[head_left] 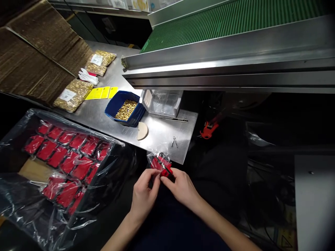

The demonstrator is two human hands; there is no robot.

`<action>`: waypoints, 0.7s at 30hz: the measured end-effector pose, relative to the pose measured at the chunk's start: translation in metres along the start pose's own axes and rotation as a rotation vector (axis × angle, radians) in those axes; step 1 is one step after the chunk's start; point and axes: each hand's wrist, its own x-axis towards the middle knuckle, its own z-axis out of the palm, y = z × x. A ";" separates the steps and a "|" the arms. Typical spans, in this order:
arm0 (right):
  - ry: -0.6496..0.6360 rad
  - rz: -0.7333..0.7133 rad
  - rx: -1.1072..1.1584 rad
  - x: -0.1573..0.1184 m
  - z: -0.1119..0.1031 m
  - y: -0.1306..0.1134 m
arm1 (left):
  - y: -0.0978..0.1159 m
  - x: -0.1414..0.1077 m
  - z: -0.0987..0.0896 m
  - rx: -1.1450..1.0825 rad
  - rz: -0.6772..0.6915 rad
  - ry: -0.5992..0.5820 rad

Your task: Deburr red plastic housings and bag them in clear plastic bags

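Observation:
A red and black part [165, 170] with clear plastic film about it is between my two hands, over the table's front corner. My left hand [145, 190] is closed in a pinch at its left edge. On the other side my right hand [183, 186] grips it between thumb and fingers. Fingertips hide some of the part, so its exact kind cannot be made out. Just beyond, on the metal table, lie two small thin metal pieces [174, 142] and a pale half-round disc [142, 131].
Left stands a plastic-lined crate [103, 153] of bagged red parts. The table [115, 130] bears a blue bin [111, 106] of brass-coloured pieces, a clear bin [164, 104], yellow labels [98, 93], and filled bags [75, 101]. A metal-framed green conveyor [209, 33] overhangs the back right.

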 end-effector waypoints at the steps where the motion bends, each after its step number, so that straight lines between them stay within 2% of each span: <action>1: 0.013 -0.011 0.059 0.000 0.000 0.001 | 0.001 -0.002 0.002 -0.024 -0.059 -0.001; 4: 0.030 -0.006 0.197 0.002 0.002 0.006 | 0.000 -0.006 0.003 -0.044 -0.185 -0.019; 8: 0.056 0.030 0.300 0.004 0.007 0.017 | -0.001 -0.008 0.001 0.005 -0.197 -0.066; 12: 0.023 0.006 0.311 0.004 0.006 0.022 | -0.001 -0.008 -0.001 0.036 -0.129 -0.063; 16: -0.144 0.031 0.155 0.005 0.001 0.024 | 0.000 -0.003 0.000 0.077 0.034 0.029; 17: -0.150 0.041 0.160 0.005 0.001 0.025 | 0.000 -0.001 0.000 0.086 0.056 0.038; 19: -0.084 0.052 0.248 0.008 0.001 0.027 | 0.001 0.002 0.000 0.105 0.046 0.007; 21: 0.007 0.054 0.339 0.010 0.002 0.030 | 0.003 0.002 0.000 0.108 0.003 -0.074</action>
